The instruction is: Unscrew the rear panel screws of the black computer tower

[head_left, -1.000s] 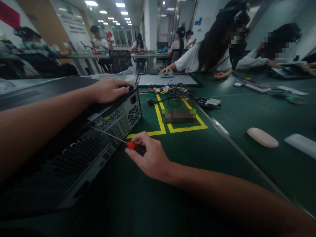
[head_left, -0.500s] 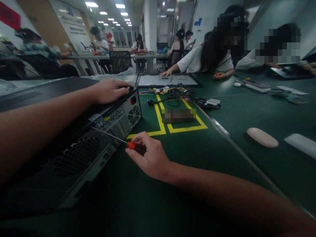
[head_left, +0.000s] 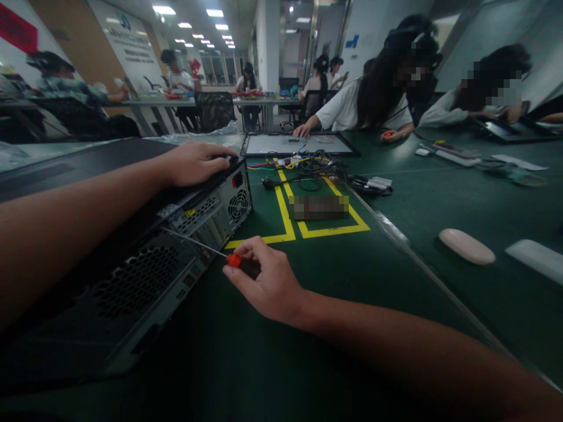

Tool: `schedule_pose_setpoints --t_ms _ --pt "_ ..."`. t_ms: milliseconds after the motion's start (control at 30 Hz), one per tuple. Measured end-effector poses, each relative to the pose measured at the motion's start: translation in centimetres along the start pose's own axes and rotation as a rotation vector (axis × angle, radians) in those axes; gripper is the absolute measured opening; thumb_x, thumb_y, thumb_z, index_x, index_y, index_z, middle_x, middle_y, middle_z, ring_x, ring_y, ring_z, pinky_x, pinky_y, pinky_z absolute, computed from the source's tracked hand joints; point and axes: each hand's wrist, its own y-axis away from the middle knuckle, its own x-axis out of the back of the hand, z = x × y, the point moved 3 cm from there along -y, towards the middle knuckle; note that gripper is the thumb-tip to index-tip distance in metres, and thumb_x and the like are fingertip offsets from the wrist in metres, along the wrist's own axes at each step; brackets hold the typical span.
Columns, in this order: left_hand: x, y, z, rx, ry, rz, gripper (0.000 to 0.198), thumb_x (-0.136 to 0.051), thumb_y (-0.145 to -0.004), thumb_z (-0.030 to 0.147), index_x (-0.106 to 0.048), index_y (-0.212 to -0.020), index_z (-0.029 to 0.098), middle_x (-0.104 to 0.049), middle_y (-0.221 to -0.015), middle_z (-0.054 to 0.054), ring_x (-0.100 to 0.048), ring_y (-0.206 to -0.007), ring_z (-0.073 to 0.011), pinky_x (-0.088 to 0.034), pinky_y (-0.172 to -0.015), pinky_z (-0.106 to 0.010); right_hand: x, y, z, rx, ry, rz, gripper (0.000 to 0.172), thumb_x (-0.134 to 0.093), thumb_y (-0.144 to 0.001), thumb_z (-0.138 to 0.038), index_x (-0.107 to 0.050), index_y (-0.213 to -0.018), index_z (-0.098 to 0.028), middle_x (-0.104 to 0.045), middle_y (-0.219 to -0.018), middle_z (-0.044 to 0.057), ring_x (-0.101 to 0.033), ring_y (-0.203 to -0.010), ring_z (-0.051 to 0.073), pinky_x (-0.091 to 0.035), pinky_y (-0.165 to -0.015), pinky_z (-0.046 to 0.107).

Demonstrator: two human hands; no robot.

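Note:
A black computer case (head_left: 206, 220) lies at the left with its rear panel, fan grille and slots facing right. My left hand (head_left: 200, 163) rests flat on top of the case near its far rear corner, holding nothing. My right hand (head_left: 268, 278) grips a screwdriver (head_left: 234, 260) with an orange and dark handle. Its thin shaft runs up and left, and the tip is at the upper edge of the rear panel, beside the honeycomb vent. Whether the tip sits on a screw is too small to tell.
Beyond the case are tangled cables (head_left: 319, 167) and a flat panel (head_left: 272, 144) touched by a co-worker's hand. A pixelated block (head_left: 319, 207) lies amid yellow tape. A pink oval case (head_left: 467, 246) and a white object (head_left: 536, 258) lie right of the table seam.
The co-worker's hand on the flat panel has shifted slightly, and that person's head has moved. My hands and the screwdriver stay almost where they were.

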Motion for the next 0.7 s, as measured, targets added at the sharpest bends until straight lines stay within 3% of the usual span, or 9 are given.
schedule_pose_setpoints --t_ms 100,233,433,567,700 --pt "-0.02 -0.08 -0.05 -0.018 0.011 0.006 0.087 -0.041 -0.110 0.068 -0.074 -0.174 0.021 -0.077 -0.170 -0.011 -0.073 -0.147 -0.0445 -0.050 -0.135 -0.060 0.07 0.08 -0.12 -0.009 0.013 -0.001 0.022 -0.079 -0.108 -0.043 -0.068 -0.117 -0.027 -0.083 -0.107 0.004 -0.078 -0.089 0.021 -0.061 -0.081 0.034" --pt "0.13 -0.15 -0.02 0.027 0.042 0.028 0.086 -0.048 -0.102 0.072 -0.079 -0.170 0.030 -0.085 -0.159 -0.012 -0.075 -0.145 -0.0506 -0.054 -0.131 -0.065 0.38 0.00 -0.47 -0.003 0.074 0.005 0.020 -0.078 -0.110 -0.044 -0.074 -0.117 -0.026 -0.084 -0.106 0.004 -0.077 -0.091 0.022 -0.062 -0.087 0.036" --pt "0.15 -0.15 0.05 0.042 0.059 0.013 0.089 -0.048 -0.100 0.076 -0.079 -0.171 0.031 -0.084 -0.159 -0.012 -0.076 -0.143 -0.0505 -0.056 -0.131 -0.064 0.31 -0.08 -0.41 0.039 0.084 -0.028 0.023 -0.065 -0.120 -0.043 -0.078 -0.117 -0.024 -0.085 -0.106 0.006 -0.080 -0.095 0.022 -0.063 -0.091 0.036" --pt "0.06 -0.27 -0.06 0.031 0.060 0.018 0.087 -0.049 -0.101 0.072 -0.079 -0.171 0.031 -0.085 -0.158 -0.013 -0.076 -0.141 -0.0522 -0.055 -0.130 -0.068 0.13 0.06 0.09 0.042 0.046 0.001 0.035 -0.081 -0.107 -0.048 -0.071 -0.133 -0.026 -0.085 -0.113 0.004 -0.081 -0.095 0.024 -0.065 -0.090 0.038" --pt "0.14 -0.20 0.16 0.034 0.049 0.014 0.087 -0.047 -0.102 0.070 -0.079 -0.171 0.028 -0.082 -0.163 -0.014 -0.076 -0.143 -0.0526 -0.054 -0.132 -0.067 0.11 -0.06 0.07 0.033 0.058 -0.008 0.029 -0.084 -0.102 -0.042 -0.067 -0.120 -0.028 -0.085 -0.114 0.004 -0.081 -0.098 0.024 -0.067 -0.093 0.039"
